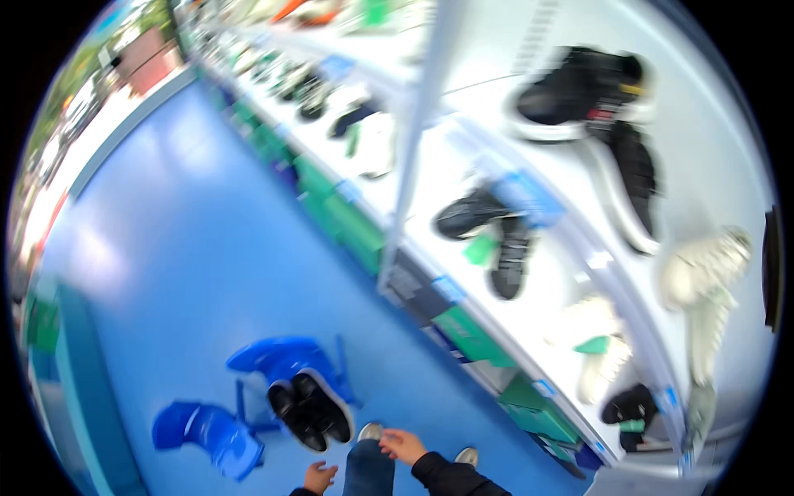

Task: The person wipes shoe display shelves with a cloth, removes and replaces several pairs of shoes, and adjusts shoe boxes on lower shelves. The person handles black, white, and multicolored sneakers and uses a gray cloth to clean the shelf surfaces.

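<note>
Both my hands hang low at the bottom of the head view. My left hand point(320, 477) is bare, its fingers loosely bent and apart, with nothing in it. Past my knee, my right hand point(402, 445) also holds nothing; its thumb and fingers are slightly curled. Just ahead of my left hand, a pair of black shoes with white sole edges point(310, 410) rests on a blue plastic chair point(282, 358). Neither hand touches the shoes. The picture is blurred.
A second blue plastic chair point(214, 437) stands at the left. White shelves point(552, 282) with several pairs of shoes run diagonally along the right, above green shoe boxes point(474, 338). A teal bench or ledge point(87, 384) borders the blue floor at far left.
</note>
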A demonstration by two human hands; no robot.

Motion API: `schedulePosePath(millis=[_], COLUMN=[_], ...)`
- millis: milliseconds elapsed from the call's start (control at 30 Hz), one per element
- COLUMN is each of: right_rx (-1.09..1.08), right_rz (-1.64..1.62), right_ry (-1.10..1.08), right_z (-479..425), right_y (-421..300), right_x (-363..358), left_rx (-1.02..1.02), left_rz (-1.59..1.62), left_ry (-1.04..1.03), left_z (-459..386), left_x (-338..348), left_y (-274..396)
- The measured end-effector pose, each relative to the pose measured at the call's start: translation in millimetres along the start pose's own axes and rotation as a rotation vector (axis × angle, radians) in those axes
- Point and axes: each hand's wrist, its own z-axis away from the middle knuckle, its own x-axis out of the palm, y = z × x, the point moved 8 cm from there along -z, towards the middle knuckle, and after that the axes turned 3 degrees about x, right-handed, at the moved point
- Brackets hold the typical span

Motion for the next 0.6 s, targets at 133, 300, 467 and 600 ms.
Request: schedulePosePath(millis=[133, 300, 467, 600], right_rx=[-0.273, -0.600, -1.068, -0.960], right_rz=[0.178, 0.138, 0.550, 0.854], right_ry=[0.158, 0.297, 1.050, 1.644], right_z=[94, 259, 554, 691], right_y=[-24, -59, -155, -203], right_x=[-47, -105, -192, -279], left_rx=[0.152, 0.741, 0.903, 1.625], left_rz=[-0.177, -0.653, -0.787, -0.616], left_ry=[-0.188, -0.296, -0.420, -0.526], left_z=[5, 101, 304, 471], left_x=[45, 171, 336, 432], left_y=[21, 118, 207, 251])
